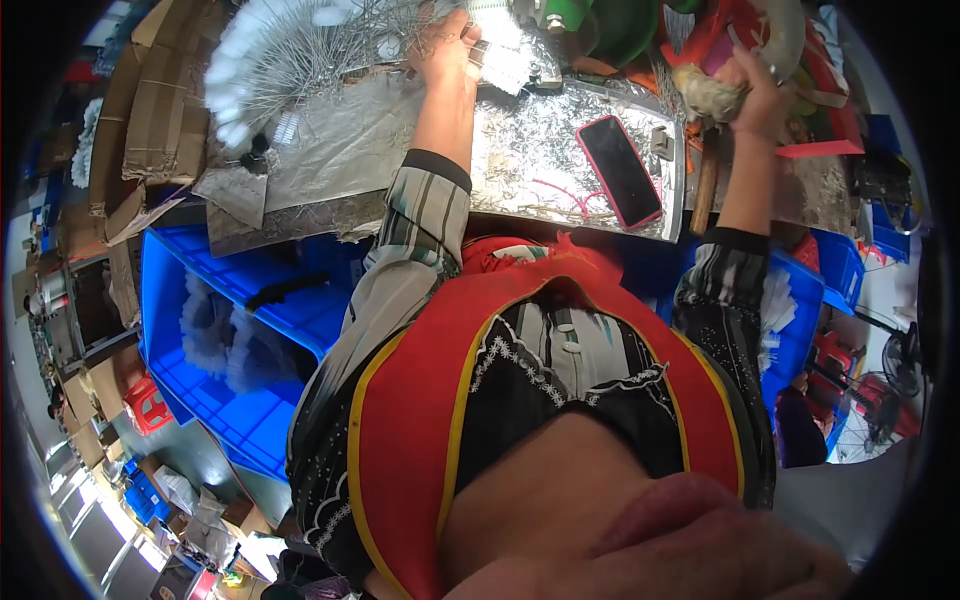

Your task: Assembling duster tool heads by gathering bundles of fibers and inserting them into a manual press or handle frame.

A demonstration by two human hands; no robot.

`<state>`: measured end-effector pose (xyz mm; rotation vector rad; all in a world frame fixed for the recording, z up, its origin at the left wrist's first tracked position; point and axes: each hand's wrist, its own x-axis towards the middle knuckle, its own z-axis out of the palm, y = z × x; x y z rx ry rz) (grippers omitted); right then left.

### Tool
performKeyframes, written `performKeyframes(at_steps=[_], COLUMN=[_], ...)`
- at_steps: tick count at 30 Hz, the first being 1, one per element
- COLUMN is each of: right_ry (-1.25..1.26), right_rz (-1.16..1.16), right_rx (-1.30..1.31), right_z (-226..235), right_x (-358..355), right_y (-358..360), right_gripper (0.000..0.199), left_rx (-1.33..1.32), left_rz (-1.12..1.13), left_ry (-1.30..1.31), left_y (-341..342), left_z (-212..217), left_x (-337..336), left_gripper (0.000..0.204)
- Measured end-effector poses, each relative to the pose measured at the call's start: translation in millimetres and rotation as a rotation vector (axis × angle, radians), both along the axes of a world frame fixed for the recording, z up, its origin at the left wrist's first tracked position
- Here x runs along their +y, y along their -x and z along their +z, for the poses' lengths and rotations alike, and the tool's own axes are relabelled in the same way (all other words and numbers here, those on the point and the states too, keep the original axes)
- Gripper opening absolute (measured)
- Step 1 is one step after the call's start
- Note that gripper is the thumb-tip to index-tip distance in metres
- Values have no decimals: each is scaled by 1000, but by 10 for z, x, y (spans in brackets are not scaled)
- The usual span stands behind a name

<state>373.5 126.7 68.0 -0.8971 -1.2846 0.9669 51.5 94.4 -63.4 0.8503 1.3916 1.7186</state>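
Note:
At the top of the bench, my left hand (447, 52) is closed, its fingers bent beside a heap of thin wire stems (335, 50) with fluffy white ends. What it pinches is too small to make out. A brightly lit metal part (505, 60) sits just right of those fingers. Over at the right, my right hand (762, 98) is closed around a handle wrapped in beige cloth (708, 92). Green machine parts (610, 30) stand between the two hands, at the upper edge.
A phone in a red case (620, 170) lies on the shiny work surface (520, 150). Below the right hand is a wooden stick (706, 185). Blue bins (225, 385) with white fluffy pieces stand left, under the bench. Cardboard boxes (165, 110) are stacked at the left.

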Motion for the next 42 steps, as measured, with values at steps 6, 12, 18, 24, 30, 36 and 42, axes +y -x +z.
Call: performKeyframes(at_steps=[6,12,18,24,30,36,42], right_ry=[-87,228,266,371,-239,-19,150], right_rz=[79,61,153,223,-49,62,-17], right_rx=[25,-71,-68,1,69,97,20], right_z=[-556,111,143,326,-613,-290,-91], right_x=[5,-52,23,97,-38,-100,-91], right_y=[87,113,13,-14,340,171,167], right_gripper=[20,29,19,15,10,17,27], left_rx=[-609,-931,-972,-878,-917,-544,-412], left_rz=[84,257,245,219,403,161,-144], left_ry=[-135,-314,-331,-356,-286,44,83], left_y=[-20,-24,-77,-46,-34,85,173], left_z=[-29,22,92,35,44,301,237], left_x=[94,28,2,26,56,-176,-271], left_gripper=[15,32,35,34,32,29,21])
